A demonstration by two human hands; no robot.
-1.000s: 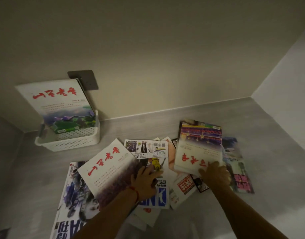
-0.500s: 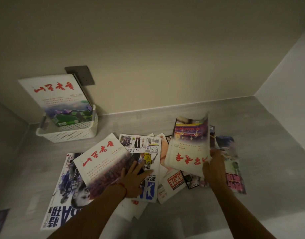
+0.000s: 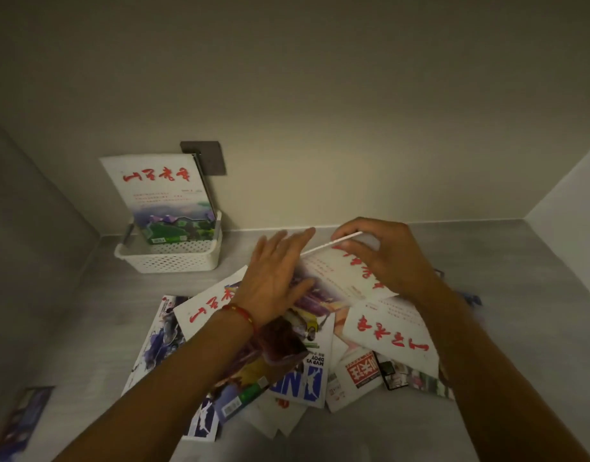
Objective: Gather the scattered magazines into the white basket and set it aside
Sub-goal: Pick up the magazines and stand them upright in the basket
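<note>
A white basket [image 3: 173,260] stands at the back left against the wall, with a white magazine with red lettering [image 3: 160,191] upright in it. My right hand [image 3: 383,258] grips a white magazine with red lettering [image 3: 340,278], lifted and tilted above the pile. My left hand [image 3: 273,275] lies flat against that magazine's left side, fingers spread. Below them several magazines [image 3: 307,368] lie scattered and overlapping on the grey surface, among them another white one with red lettering [image 3: 390,331] and a blue-lettered sports one [image 3: 303,381].
A dark wall plate [image 3: 210,158] sits behind the basket. Walls close in at the back, left and right. One more magazine [image 3: 20,421] lies apart at the lower left edge. Bare grey surface [image 3: 513,328] stretches to the right of the pile.
My right hand has lifted a magazine off the pile and raised it towards the back. My left hand has left the pile and come up against the lifted magazine.
</note>
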